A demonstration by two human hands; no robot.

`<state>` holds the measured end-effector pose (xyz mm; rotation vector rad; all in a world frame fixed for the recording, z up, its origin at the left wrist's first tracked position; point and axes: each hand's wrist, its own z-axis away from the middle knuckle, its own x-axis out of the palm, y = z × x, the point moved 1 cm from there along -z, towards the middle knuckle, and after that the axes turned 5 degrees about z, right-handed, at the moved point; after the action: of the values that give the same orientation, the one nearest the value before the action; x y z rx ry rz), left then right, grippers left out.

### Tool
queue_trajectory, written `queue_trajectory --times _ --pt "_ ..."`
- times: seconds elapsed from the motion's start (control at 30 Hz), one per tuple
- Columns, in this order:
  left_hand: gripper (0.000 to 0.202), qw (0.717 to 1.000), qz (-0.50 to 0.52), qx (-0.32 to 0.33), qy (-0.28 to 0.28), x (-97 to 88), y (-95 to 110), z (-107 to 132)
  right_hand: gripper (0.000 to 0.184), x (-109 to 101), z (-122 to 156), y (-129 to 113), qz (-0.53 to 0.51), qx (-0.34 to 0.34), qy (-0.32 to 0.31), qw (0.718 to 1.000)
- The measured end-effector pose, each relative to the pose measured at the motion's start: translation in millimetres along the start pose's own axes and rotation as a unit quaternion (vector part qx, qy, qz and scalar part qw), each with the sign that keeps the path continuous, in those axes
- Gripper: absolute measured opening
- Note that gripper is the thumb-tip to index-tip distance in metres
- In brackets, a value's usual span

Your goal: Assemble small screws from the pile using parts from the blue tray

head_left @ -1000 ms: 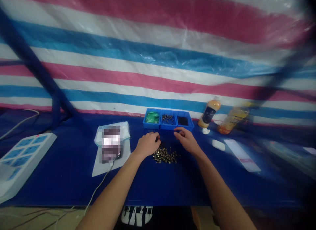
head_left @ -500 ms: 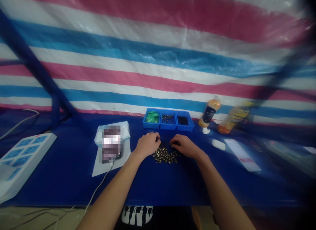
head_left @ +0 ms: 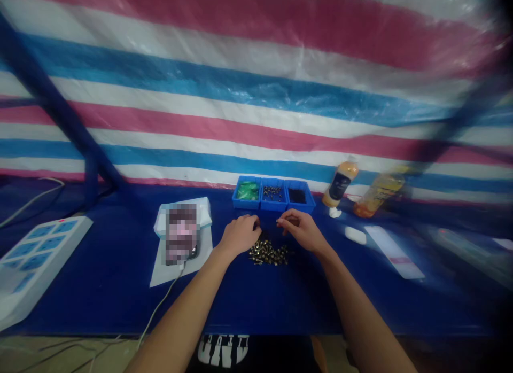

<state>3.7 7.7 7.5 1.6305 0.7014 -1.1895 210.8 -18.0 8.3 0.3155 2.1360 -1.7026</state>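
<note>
A loose pile of small brass-coloured metal fittings (head_left: 269, 253) lies on the blue table top in front of me. At the pile's upper left edge is my left hand (head_left: 240, 234), its fingers curled inward and closed; whatever they may hold is hidden. My right hand (head_left: 301, 228) is just beyond the pile on the right. Its thumb and forefinger pinch one small metal fitting (head_left: 278, 221), whose pale tip shows. Behind the hands stand joined blue bins: a left bin (head_left: 235, 202) with green plastic packets, a middle bin (head_left: 273, 205) with small metal pieces, and a right bin (head_left: 301, 207) with dark small parts.
To the left, a phone (head_left: 181, 239) with a cable lies on white paper (head_left: 160, 277), beyond it a power strip (head_left: 44, 261). On the right are two drink bottles (head_left: 340, 185), a white case (head_left: 355, 234) and a pale phone-shaped slab (head_left: 395, 253). A striped sheet (head_left: 256, 116) hangs behind.
My right hand has lifted up and away from the pile toward the right bin, with a small metal fitting now showing at its fingertips. My left hand has stayed nearly still.
</note>
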Motion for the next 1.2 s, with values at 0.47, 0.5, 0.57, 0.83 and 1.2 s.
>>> queue_trajectory --times 0.47,0.5,0.57,0.83,1.2 --pt "0.022 1.000 0.008 -0.003 0.001 0.9 -1 0 0.025 0 -7 13 0.073 0.022 0.112 0.991" --pt "0.023 1.000 0.008 -0.005 0.000 0.7 -1 0 0.021 0 -6 11 0.108 0.008 0.083 0.991" --pt "0.023 1.000 0.007 -0.007 0.000 0.3 0 0 0.016 -1 -3 8 0.158 -0.025 0.012 0.987" --pt "0.023 1.000 0.009 -0.005 0.004 0.5 0 1 0.018 3 5 0 0.226 -0.107 -0.147 0.957" --pt "0.022 1.000 0.002 -0.004 0.010 3.3 -2 0 0.016 21 3 -3 0.238 -0.151 -0.135 0.950"
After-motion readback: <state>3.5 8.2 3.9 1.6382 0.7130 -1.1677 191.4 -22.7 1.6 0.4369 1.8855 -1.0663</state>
